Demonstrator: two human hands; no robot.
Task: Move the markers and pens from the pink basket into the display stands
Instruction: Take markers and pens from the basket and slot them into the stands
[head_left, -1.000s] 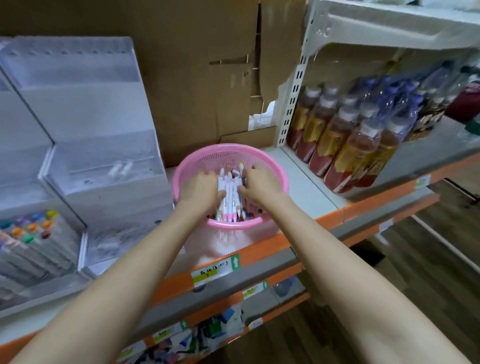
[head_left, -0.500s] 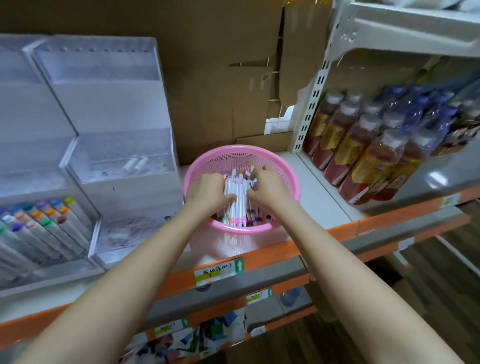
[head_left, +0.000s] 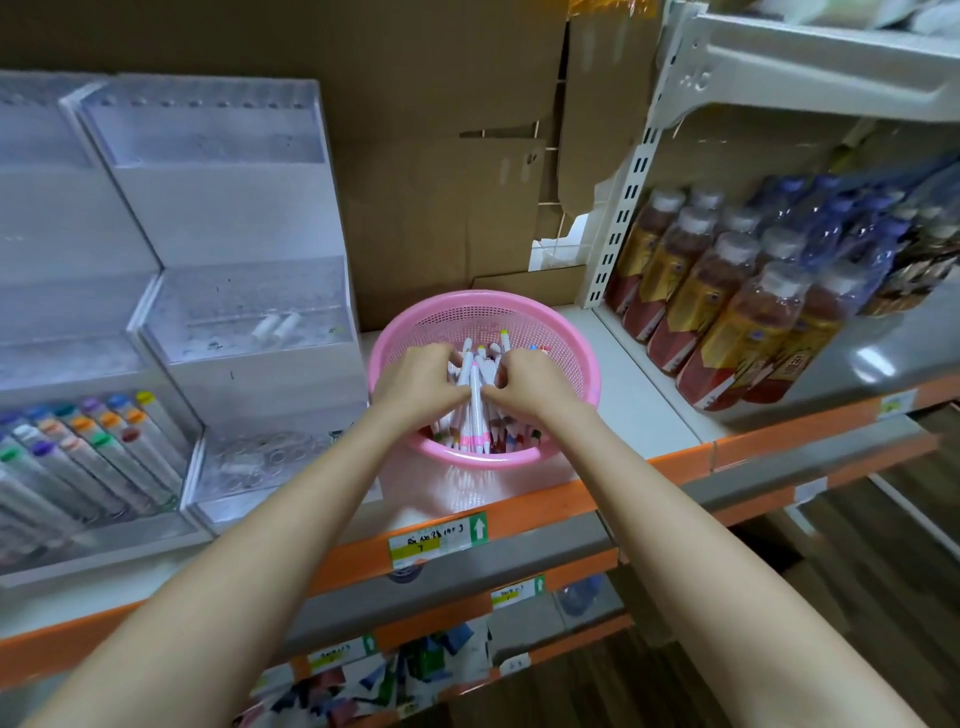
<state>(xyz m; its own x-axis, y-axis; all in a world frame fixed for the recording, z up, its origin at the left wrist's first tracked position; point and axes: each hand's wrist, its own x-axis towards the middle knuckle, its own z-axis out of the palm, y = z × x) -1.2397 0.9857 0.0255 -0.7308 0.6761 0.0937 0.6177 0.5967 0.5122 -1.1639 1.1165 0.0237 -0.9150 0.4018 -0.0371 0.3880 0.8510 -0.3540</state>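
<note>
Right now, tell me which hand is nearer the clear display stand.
Left. The left hand is in the pink basket on the side toward the display stand; the right hand lies beside it, farther away.

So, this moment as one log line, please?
step: gather | left hand: grips markers | right hand: grips markers | markers: in pink basket

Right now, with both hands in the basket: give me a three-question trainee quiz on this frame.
1. True or false: the left hand and right hand both grip white-barrelled markers inside the round pink plastic mesh basket.
2. The clear acrylic tiered display stands sit where? A) left of the basket B) right of it C) on the shelf below.
3. Fill in: right of the basket stand rows of white-capped ____.
Key: 1 true; 2 A; 3 bottles.
</note>
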